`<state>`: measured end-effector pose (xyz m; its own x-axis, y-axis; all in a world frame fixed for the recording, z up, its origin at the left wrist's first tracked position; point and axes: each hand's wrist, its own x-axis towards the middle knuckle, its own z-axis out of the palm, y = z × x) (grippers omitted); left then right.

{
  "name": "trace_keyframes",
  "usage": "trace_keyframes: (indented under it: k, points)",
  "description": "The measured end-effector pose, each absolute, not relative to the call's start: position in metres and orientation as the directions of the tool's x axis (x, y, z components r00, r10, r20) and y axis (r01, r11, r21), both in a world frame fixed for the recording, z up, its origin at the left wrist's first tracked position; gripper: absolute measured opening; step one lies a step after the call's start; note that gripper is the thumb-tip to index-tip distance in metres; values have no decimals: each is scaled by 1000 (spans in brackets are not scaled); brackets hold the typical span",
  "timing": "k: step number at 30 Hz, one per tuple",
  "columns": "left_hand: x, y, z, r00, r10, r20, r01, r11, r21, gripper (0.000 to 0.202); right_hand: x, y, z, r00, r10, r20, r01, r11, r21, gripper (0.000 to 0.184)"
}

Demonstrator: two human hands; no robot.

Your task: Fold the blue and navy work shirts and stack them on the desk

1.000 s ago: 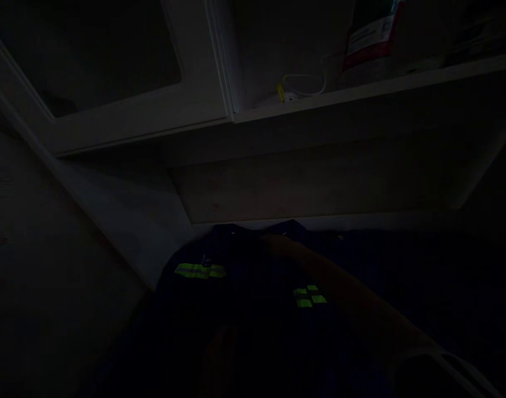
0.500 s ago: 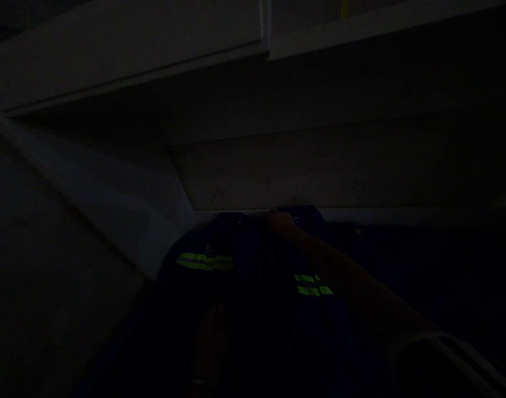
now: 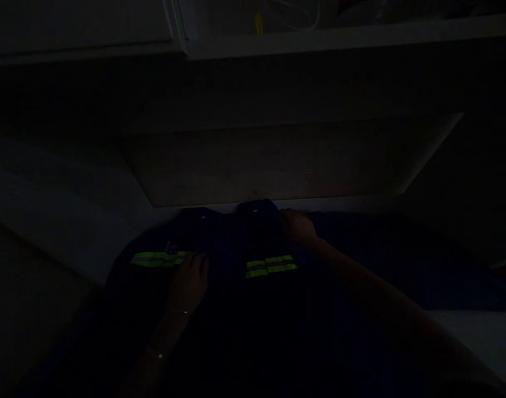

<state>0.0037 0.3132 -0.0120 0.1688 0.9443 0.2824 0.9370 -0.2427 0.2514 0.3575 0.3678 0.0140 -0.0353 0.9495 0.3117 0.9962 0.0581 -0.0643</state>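
Head view, very dark: blue garment [image 3: 225,243] spread out front up below the shelf, with its collar [image 3: 256,211] toward the pale back panel [image 3: 253,166] and a yellow-green reflective strip on each side of its chest, left [image 3: 153,259] and right [image 3: 271,266]. Left hand [image 3: 190,282], with two thin bracelets [image 3: 179,312] at wrist and forearm, over the inner end of the left strip; whether fingers pinched on the cloth or merely laid there, impossible to tell. Right hand [image 3: 300,226] at the upper edge of the cloth, just beside the collar; fingers curled, clamped or not impossible to tell. Farther right, more blue cloth [image 3: 381,254], same garment or another unclear. Above, shelf [image 3: 344,37] with yellow item [image 3: 258,23] and white cable [image 3: 296,26]
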Motion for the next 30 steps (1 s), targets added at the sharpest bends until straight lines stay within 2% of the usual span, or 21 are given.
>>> trace_keyframes:
  k: [2,4,8,10,13,17,19,22,27,28,30]
  points:
    - [28,322,-18,245,903,352,928,-324,185,53,401,345,-2,76,940,332,997,-61,-57,46]
    - [43,329,-33,276,904,327,939,-326,109,56,436,324,-23,133,943,305,991,-131,-29,49]
    - [48,335,-65,253,959,127,963,-263,67,54,471,297,-65,64,997,53,994,-68,82,48]
    - [46,334,-71,252,965,71,964,-257,72,51,473,294,-78,25,1000,-12,993,-23,113,47]
    - [47,333,-63,251,967,41,966,-253,63,50,467,294,-77,53,998,14,994,-54,98,48]
    - [58,322,-45,217,975,54,976,-217,-9,54,455,289,-55,133,979,157,988,-144,62,50]
    - [62,304,-39,220,971,91,975,-217,-42,57,449,277,-45,94,971,222,990,-115,84,46]
    - [62,249,-39,272,957,98,962,-274,9,60,431,240,-40,-30,967,252,997,10,78,46]
    - [37,110,-60,404,913,-61,909,-393,138,58,394,126,-66,-268,959,88,962,272,-28,50]
    - [29,85,-65,394,915,-84,915,-382,132,57,394,100,-74,-295,954,58,954,297,-45,50]
    - [9,45,-75,380,919,-102,922,-369,117,52,404,51,-90,-240,970,41,969,242,-57,51]
